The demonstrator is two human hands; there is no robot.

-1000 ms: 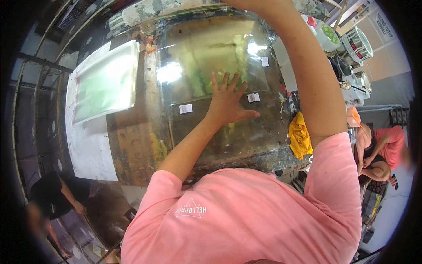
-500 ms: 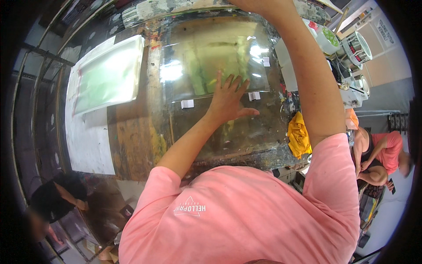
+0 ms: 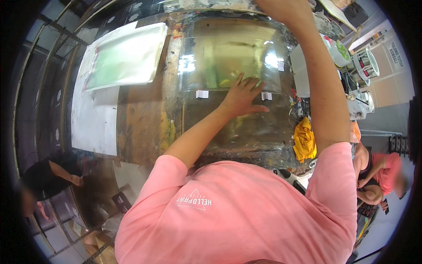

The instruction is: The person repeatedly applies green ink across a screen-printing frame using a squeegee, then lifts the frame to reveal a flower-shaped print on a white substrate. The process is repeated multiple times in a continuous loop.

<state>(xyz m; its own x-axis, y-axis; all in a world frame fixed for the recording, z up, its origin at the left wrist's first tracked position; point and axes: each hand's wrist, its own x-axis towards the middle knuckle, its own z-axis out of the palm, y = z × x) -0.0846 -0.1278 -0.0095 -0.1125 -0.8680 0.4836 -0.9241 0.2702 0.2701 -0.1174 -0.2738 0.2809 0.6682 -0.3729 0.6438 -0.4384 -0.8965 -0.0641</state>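
Observation:
A clear, glossy plastic sheet lies on the dark, paint-stained table. Small white tabs, such as the left tab, the right tab and the side tab, sit along its edges. At the sheet's near edge, between the two nearer tabs, my left hand rests palm down, holding nothing, with thumb and fingers apart. My right arm stretches to the far side of the table. The fingers of my right hand are cut off by the picture's top edge, so any grip is hidden.
To the left, a stack of clear sheets lies partly over white paper. A yellow cloth is at the table's right edge, below several tubs and cans. Other people are at lower left and at right.
The view has shifted, so the table appears farther right and slightly higher. My left hand remains at the sheet's near edge, and my right hand is still at the far side.

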